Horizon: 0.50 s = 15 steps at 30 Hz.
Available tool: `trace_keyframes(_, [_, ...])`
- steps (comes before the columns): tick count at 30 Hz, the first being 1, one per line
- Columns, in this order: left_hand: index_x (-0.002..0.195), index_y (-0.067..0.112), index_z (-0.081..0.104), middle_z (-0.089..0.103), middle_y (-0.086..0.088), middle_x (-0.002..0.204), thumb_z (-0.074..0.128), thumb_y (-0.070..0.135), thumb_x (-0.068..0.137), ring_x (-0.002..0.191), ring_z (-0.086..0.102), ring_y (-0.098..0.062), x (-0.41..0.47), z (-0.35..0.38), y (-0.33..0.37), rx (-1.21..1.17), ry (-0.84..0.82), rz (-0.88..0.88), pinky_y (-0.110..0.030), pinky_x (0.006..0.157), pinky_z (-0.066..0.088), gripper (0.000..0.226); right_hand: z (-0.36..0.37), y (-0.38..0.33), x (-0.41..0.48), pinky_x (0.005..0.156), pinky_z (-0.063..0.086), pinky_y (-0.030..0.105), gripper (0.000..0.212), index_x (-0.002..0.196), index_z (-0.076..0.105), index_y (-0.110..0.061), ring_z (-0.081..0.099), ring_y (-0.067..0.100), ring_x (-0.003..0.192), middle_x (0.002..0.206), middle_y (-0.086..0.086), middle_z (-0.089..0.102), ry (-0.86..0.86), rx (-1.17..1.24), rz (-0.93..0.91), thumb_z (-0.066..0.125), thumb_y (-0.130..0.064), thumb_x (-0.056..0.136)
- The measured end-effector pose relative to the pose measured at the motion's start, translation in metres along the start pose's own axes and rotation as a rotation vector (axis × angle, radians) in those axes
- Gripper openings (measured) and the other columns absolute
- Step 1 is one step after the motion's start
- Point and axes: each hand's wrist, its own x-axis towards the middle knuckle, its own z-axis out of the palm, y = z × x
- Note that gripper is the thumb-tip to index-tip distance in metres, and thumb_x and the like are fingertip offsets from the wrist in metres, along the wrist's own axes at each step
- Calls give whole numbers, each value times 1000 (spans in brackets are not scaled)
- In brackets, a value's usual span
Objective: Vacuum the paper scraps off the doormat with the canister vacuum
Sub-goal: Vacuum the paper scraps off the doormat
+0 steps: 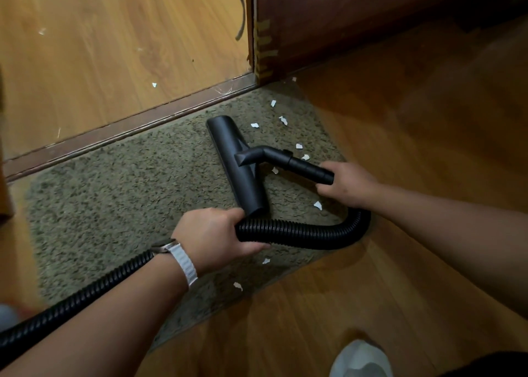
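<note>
Head view — floor nozzle is being held on the doormat, its tube gripped by the right hand, hose by the left hand — best swept flat across the paper scraps beside it.

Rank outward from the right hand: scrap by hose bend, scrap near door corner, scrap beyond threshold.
1. Scrap by the hose bend, beside the right hand.
2. Scrap near the door corner, far end of mat.
3. Scrap beyond the threshold, bare floor.
</note>
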Motion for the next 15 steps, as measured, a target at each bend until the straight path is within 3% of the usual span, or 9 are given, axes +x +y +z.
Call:
trace_keyframes(6, [64, 31, 33, 45, 13, 57, 32, 93, 63, 56, 51, -10, 13, 10, -2, 6, 27, -13, -24, 47, 33, 63, -7, 14, 19, 53, 42, 28, 19, 108, 60, -31, 60, 17, 67, 81, 0, 63, 68, 55, 45, 65, -33, 90])
trace_keyframes(11, [69, 29, 42, 47, 12, 57, 28, 95, 60, 54, 48, -10, 17, 14, -4, 26, 46, -52, -24, 45, 32, 69, -7, 18, 26, 62, 48, 31, 29, 117, 60, -26, 61, 20, 75, 85, -1, 62, 149, 91, 85, 66, -34, 90])
trace_keyframes(15, [70, 29, 45, 47, 12, 57, 28, 95, 60, 53, 46, -10, 16, 15, -5, 30, 68, -58, -24, 45, 29, 69, -2, 24, 26, 58, 41, 29, 27, 114, 60, -25, 59, 20, 74, 80, -4, 58, 193, 118, 134, 66, -36, 89])
